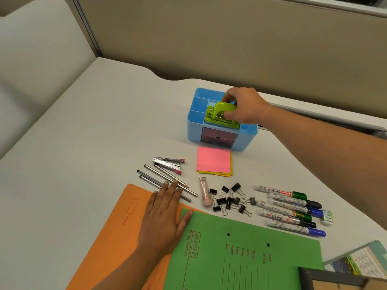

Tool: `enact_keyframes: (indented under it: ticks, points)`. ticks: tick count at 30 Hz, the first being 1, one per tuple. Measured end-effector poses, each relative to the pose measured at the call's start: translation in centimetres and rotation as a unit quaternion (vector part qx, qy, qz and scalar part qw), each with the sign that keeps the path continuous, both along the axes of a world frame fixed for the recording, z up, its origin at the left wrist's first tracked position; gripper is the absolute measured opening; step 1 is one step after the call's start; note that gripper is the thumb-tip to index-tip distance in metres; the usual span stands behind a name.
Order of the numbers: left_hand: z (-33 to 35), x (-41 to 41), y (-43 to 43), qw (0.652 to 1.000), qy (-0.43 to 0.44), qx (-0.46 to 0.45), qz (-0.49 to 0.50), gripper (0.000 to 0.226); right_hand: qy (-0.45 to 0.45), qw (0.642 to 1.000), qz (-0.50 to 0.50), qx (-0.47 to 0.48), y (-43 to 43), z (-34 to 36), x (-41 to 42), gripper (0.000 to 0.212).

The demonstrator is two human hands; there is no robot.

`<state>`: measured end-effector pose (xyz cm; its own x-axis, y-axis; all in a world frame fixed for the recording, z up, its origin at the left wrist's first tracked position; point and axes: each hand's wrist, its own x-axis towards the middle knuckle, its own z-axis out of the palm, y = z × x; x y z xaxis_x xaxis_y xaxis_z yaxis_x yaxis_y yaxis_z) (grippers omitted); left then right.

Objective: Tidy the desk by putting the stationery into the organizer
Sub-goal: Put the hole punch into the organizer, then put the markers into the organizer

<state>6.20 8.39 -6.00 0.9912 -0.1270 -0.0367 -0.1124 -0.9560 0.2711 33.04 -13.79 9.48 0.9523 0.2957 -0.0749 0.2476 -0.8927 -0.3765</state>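
Hole punch: green, gripped by the curled fingers of the right hand.
Position: atop the blue organizer, over its dividers.
Left hand: flat, fingers straight, on orange folder.
Risk: released here, punch may perch on dividers and topple.

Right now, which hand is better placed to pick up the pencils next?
Probably left: the left hand lies open with fingertips on the pencils, while the right hand grips the green hole punch over the blue organizer.
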Motion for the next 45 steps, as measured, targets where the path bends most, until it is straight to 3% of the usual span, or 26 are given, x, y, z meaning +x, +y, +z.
enact_keyframes:
  ticks: [3,8,14,23,27,35,45]
  points:
    - [0.1,0.0,0.0,1.0,-0.002,0.002,0.0,0.067,-0.036,0.996,-0.025,0.076,-0.4,0.2,-0.8,0.051]
    - [-0.1,-0.2,0.1,1.0,-0.003,-0.008,0.002,0.066,-0.155,0.956,-0.098,0.23,-1.1,0.3,-6.0,0.025]
    - [0.1,0.0,0.0,1.0,-0.003,0.0,0.001,0.064,-0.048,0.941,-0.164,0.291,-1.6,-4.9,-17.7,0.024]
    - [0.0,-0.2,0.1,1.0,-0.015,-0.007,0.0,0.065,0.041,0.973,-0.166,0.157,-5.0,-9.6,-26.2,0.021]
    - [-0.2,-0.2,0.1,1.0,-0.015,-0.013,0.006,0.064,0.044,0.983,-0.154,0.09,-7.3,-9.4,-26.5,0.023]
    - [-0.1,-0.2,0.2,0.998,-0.031,-0.045,-0.006,0.054,0.044,0.988,-0.15,0.001,-13.7,-8.0,-27.3,0.008]
    - [2.7,-1.3,-4.2,0.973,-0.151,-0.175,-0.004,0.048,0.105,0.967,-0.177,-0.149,-19.5,-7.2,-28.5,0.028]
